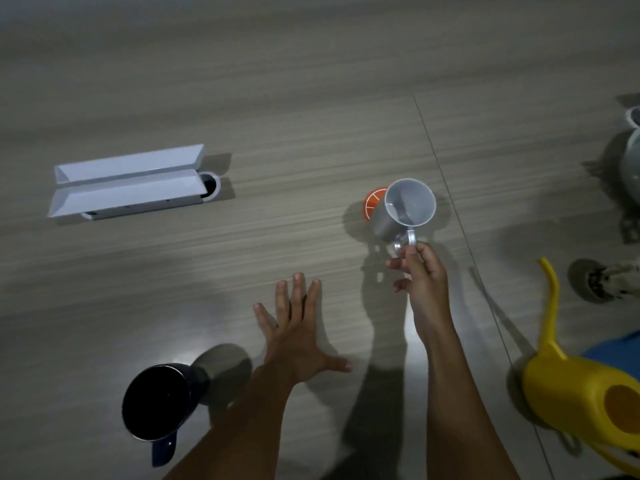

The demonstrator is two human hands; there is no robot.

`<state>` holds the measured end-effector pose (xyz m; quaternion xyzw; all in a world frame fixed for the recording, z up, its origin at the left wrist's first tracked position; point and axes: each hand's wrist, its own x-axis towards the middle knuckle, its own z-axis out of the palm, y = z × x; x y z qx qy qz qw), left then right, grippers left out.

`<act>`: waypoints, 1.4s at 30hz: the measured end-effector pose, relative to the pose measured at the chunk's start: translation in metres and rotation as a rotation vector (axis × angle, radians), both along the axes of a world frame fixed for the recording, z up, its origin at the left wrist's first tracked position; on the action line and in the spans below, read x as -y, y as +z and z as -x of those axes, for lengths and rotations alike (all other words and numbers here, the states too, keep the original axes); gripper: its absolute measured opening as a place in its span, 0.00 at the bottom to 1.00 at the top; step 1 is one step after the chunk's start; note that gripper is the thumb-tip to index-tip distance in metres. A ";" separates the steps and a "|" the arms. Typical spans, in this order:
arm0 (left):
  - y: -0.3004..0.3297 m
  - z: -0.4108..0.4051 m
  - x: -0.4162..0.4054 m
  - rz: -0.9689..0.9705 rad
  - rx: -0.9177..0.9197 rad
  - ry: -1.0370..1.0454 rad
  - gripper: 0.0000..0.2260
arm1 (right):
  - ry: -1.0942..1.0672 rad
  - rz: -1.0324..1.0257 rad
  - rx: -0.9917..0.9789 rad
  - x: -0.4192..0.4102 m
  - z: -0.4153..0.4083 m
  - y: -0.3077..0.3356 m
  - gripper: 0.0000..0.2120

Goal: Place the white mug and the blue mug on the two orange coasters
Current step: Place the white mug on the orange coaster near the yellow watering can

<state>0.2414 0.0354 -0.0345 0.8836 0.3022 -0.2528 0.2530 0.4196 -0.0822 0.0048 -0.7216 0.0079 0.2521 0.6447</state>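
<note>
Blue mug [157, 403] sat untouched near my splayed left hand [298, 341]; my right hand [420, 275] pinched the white mug [403, 211] over an orange coaster [374, 200].

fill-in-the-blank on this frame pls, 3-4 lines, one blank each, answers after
1. The right hand holds the white mug by its ____.
2. The one coaster in view, partly hidden behind the white mug, is ____ in colour.
3. The left hand is open with fingers spread and holds ____.
4. The blue mug stands nearest the ____ hand.

Answers: handle; orange; nothing; left
</note>
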 end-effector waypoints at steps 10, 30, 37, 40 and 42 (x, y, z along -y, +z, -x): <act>0.002 -0.001 0.000 -0.010 0.002 0.002 0.68 | -0.012 0.007 0.033 -0.026 -0.032 -0.003 0.08; 0.004 0.000 0.001 -0.002 0.010 0.010 0.67 | -0.012 0.045 0.061 -0.030 -0.027 -0.016 0.10; 0.003 0.000 0.001 -0.001 0.011 0.006 0.67 | -0.009 0.038 0.079 -0.030 -0.027 -0.016 0.10; 0.004 0.000 0.001 0.003 0.015 0.010 0.67 | -0.007 0.040 0.078 -0.029 -0.026 -0.017 0.10; 0.003 -0.001 0.001 0.002 0.012 0.009 0.67 | -0.010 0.040 0.079 -0.029 -0.025 -0.017 0.10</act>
